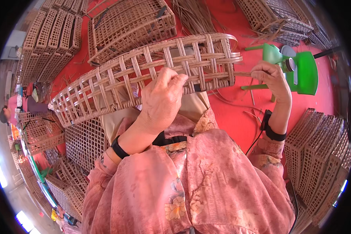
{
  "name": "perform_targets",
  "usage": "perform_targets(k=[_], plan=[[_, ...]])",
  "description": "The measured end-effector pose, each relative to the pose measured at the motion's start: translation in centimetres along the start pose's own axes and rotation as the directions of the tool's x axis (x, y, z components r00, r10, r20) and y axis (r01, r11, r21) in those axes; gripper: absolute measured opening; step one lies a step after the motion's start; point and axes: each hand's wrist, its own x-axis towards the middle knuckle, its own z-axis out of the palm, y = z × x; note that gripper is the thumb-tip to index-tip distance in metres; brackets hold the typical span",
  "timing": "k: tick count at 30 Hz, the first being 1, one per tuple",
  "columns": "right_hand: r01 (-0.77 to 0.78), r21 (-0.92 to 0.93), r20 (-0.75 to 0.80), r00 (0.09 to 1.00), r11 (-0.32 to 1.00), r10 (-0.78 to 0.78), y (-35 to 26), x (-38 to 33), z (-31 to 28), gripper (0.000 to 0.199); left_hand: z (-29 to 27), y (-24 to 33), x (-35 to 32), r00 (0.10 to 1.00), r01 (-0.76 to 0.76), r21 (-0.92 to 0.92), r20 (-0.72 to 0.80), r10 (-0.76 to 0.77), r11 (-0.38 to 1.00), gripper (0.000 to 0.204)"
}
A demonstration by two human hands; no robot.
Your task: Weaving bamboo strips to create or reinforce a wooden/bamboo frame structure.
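A brown wicker basket (121,74) with an open lattice side lies tilted across my lap, its narrow end toward the far left. My left hand (163,93) is closed on the thick braided edge and lattice near the basket's middle, thumb and forefinger pressed together. Beyond the basket's right end, my right hand (271,80) pinches a flat brown weaving strand (243,74) that runs from the lattice. The strand looks pulled out straight. A small black piece (197,87) sits at the basket's lower edge, right of my left hand.
A finished-looking rectangular basket (130,29) stands ahead on the red floor (230,113). Stacked baskets (46,43) rise at the left, more stacks (316,144) at the right. A green plastic stool (307,72) is beyond my right hand. Loose strands (193,15) lie ahead; another person (27,103) is far left.
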Motion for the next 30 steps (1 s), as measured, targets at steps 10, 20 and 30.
perform_targets(k=[10,20,30], plan=[[-0.013,0.024,0.044,0.999,1.0,0.012,-0.2,1.4,2.0,0.015,-1.7,-0.5,-1.2,0.987,0.163,-0.024,0.005,-0.163,0.986,0.016],[0.011,0.034,0.061,0.998,0.999,-0.013,-0.4,2.1,3.2,0.012,-2.6,-1.4,-1.5,0.893,0.445,-0.468,0.165,-0.42,0.763,0.012],[-0.044,0.04,-0.002,0.999,0.998,0.044,0.7,0.8,0.7,0.011,-3.9,-3.5,-3.9,0.996,0.089,0.053,-0.008,-0.089,0.995,0.019]])
